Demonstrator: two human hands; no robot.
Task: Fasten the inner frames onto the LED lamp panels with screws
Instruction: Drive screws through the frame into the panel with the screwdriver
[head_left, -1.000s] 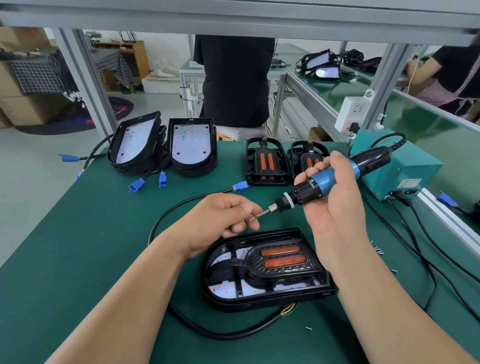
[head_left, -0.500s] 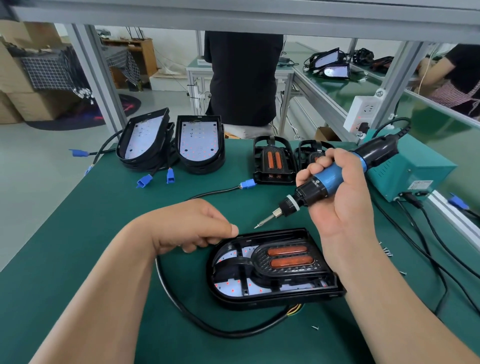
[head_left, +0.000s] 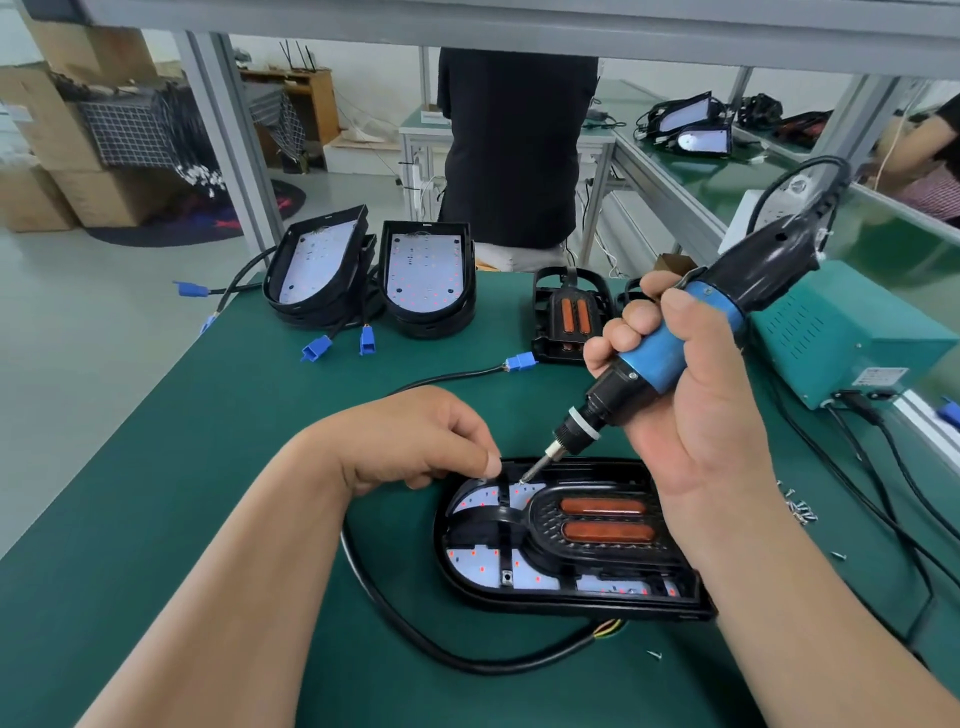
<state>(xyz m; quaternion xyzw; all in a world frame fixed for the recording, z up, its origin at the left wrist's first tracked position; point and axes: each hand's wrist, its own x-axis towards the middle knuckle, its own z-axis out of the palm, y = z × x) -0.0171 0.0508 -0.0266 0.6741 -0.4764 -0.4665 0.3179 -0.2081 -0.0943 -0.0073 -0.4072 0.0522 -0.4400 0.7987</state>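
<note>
A black LED lamp panel (head_left: 519, 600) lies on the green table in front of me. Its white LED board shows at the left, and a black inner frame (head_left: 545, 519) with two orange bars sits in it. My right hand (head_left: 696, 405) grips a blue and black electric screwdriver (head_left: 670, 358), tilted down to the left. The bit tip (head_left: 525, 477) touches the panel's far left part, beside the frame's strap. My left hand (head_left: 415, 441) has its fingers curled, and its thumb rests on the panel's far rim next to the bit. I see nothing held in it.
Loose screws (head_left: 800, 512) lie right of the panel, and one screw (head_left: 654, 654) lies in front. The panel's black cable (head_left: 415, 634) loops left to a blue connector (head_left: 521, 361). Stacked panels (head_left: 426, 270) and spare inner frames (head_left: 569, 317) stand behind. A teal power box (head_left: 841, 338) sits right. A person (head_left: 514, 145) stands beyond the table.
My left hand left the bit tip and dropped to the panel's far rim. My right hand swung the screwdriver down until the bit reached the panel.
</note>
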